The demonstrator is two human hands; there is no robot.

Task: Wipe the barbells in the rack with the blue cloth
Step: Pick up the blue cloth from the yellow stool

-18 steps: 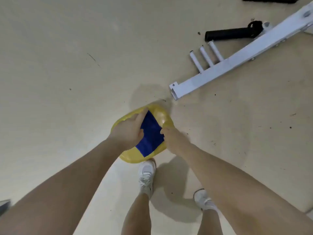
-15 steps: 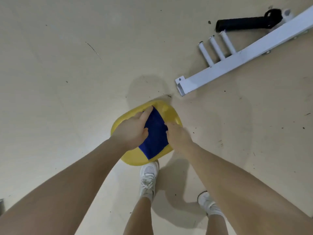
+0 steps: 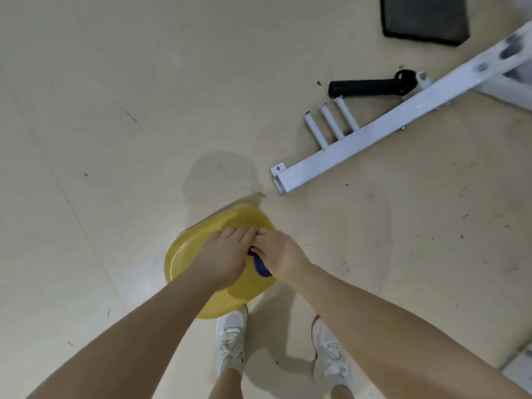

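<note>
Colours only: blue cloth (image 3: 260, 266), dark royal blue, plain, just a sliver visible between the hands. Disc (image 3: 244, 295) under it solid yellow, glossy, no pattern. Floor (image 3: 115, 110) pale beige with scattered dark specks and scuffs. Rack frame (image 3: 374, 136) white with three white pegs (image 3: 331, 123), grey smudges near its upper end. Handle (image 3: 371, 87) matte black. Mat (image 3: 424, 18) dark grey-black. Shoes (image 3: 231, 338) white, white laces.
</note>
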